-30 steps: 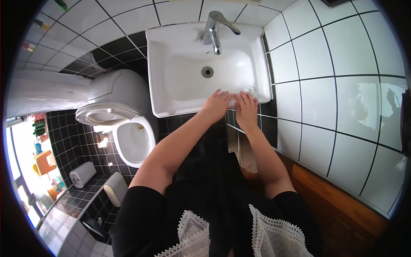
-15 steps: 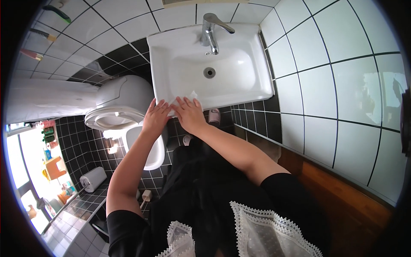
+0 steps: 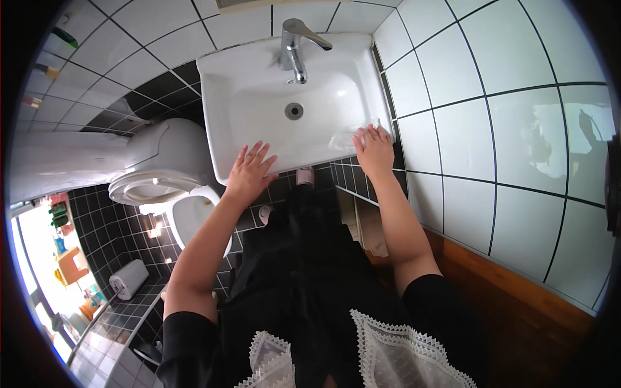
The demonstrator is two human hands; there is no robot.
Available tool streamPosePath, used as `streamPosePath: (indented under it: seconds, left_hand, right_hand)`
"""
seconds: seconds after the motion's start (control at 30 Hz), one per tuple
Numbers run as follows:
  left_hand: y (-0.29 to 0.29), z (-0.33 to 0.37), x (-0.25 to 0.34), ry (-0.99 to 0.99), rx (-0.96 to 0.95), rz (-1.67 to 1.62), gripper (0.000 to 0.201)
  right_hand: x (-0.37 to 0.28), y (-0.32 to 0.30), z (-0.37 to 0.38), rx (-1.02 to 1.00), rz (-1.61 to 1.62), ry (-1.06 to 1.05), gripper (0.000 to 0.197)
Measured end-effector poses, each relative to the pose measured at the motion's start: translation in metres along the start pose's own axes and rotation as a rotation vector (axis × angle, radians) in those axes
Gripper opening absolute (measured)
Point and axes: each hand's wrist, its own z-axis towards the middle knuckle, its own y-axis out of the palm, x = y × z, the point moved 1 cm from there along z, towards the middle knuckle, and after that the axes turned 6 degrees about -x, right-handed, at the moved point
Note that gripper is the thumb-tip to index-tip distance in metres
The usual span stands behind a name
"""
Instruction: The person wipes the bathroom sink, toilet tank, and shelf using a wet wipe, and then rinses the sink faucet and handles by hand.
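A white rectangular washbasin (image 3: 259,116) with a chrome tap (image 3: 294,52) at its back lies in front of me. My right hand (image 3: 375,154) presses a thin, see-through white wipe (image 3: 345,138) onto the basin's front right corner. The wipe is crumpled, and part of it spreads out to the left of my fingers. At the front left, my left hand (image 3: 251,169) rests on the rim with its fingers spread and nothing in it. Between the hands the front rim is bare, and the drain (image 3: 294,111) shows in the bowl.
A white toilet (image 3: 162,181) with its lid up stands left of the basin. Close on the right is a white tiled wall (image 3: 466,129). Brushes (image 3: 65,37) hang at the far left, and a wooden strip (image 3: 498,262) runs along the lower right.
My right hand has moved right along the front rim with the wipe, away from my left hand. My left hand stays near the front left corner, fingers more spread. The view has shifted slightly.
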Motion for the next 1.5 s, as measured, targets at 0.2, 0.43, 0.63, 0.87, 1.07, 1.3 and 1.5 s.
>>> streamPosePath:
  seconds: [0.2, 0.43, 0.63, 0.87, 1.07, 1.3, 1.5]
  left_hand:
    - [0.005, -0.014, -0.041, -0.123, 0.162, 0.057, 0.031]
    - [-0.005, -0.010, -0.032, -0.260, 0.160, -0.013, 0.030]
    - [-0.002, -0.015, -0.032, -0.166, 0.457, 0.045, 0.022]
    - [0.002, -0.017, -0.033, -0.220, 0.393, -0.004, 0.026]
    - [-0.002, -0.016, -0.031, -0.198, 0.375, 0.052, 0.019]
    - [-0.008, -0.005, -0.029, -0.162, 0.400, 0.050, 0.022]
    - [0.009, -0.022, -0.036, -0.213, 0.304, -0.053, 0.022]
  right_hand:
    - [-0.037, 0.027, 0.012, -0.182, -0.073, 0.013, 0.038]
    - [-0.086, 0.040, 0.064, -0.585, -0.043, 0.071, 0.048]
    - [-0.209, 0.094, 0.082, -0.805, 0.177, -0.165, 0.067]
    - [-0.235, 0.008, 0.072, -1.126, 0.686, -0.629, 0.058]
    - [-0.153, 0.076, 0.084, -0.976, 0.192, -0.534, 0.058]
    - [-0.260, 0.171, 0.116, -0.351, 0.669, -0.345, 0.057]
    - [-0.202, 0.031, 0.078, -1.215, 0.718, -0.732, 0.053]
